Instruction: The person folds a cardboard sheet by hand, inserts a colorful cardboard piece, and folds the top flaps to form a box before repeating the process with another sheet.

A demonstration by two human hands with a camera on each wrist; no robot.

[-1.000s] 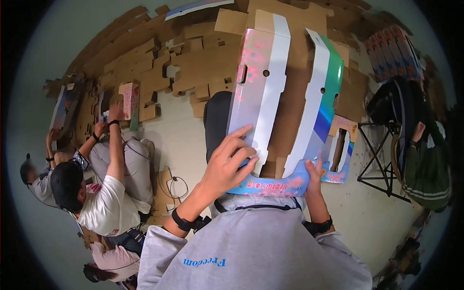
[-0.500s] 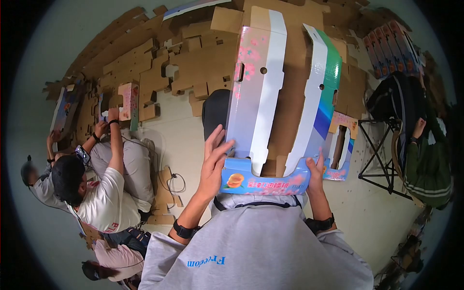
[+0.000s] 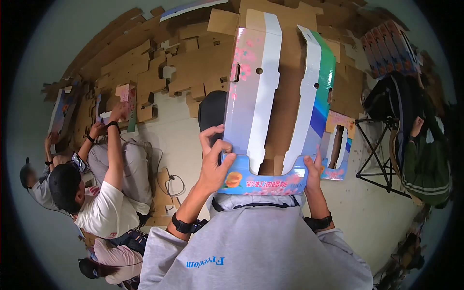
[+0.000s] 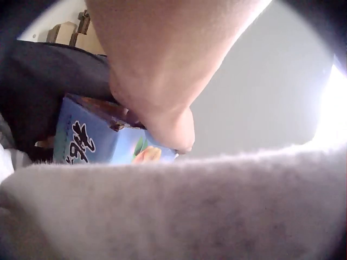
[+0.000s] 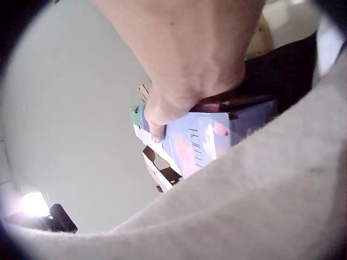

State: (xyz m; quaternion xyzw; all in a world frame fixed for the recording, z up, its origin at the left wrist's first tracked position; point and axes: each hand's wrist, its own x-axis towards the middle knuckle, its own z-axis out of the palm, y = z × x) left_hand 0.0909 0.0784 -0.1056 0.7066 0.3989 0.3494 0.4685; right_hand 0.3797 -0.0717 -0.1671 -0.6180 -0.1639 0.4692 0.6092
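Observation:
A long printed cardboard fruit box lies across the person's lap in the head view, its white inner flaps folded up along both sides and its middle showing brown inside. Its blue near end panel bears a peach picture and pink lettering. The left hand grips the near left corner, thumb against the panel and fingers bent at the side wall. At the near right corner the right hand holds the box, thumb up along the panel's edge; its other fingers are mostly hidden. Both wrist views show the hands on these corners, partly covered by sleeves.
A second printed box stands on the floor to the right, near a black folding stool. Flattened cardboard covers the floor ahead. Finished-looking boxes stand at the far right. Other people sit at the left, near a cable.
The left hand has moved from the left flap to the near left corner and curled its fingers there. The box has shifted slightly left; the right hand keeps its hold.

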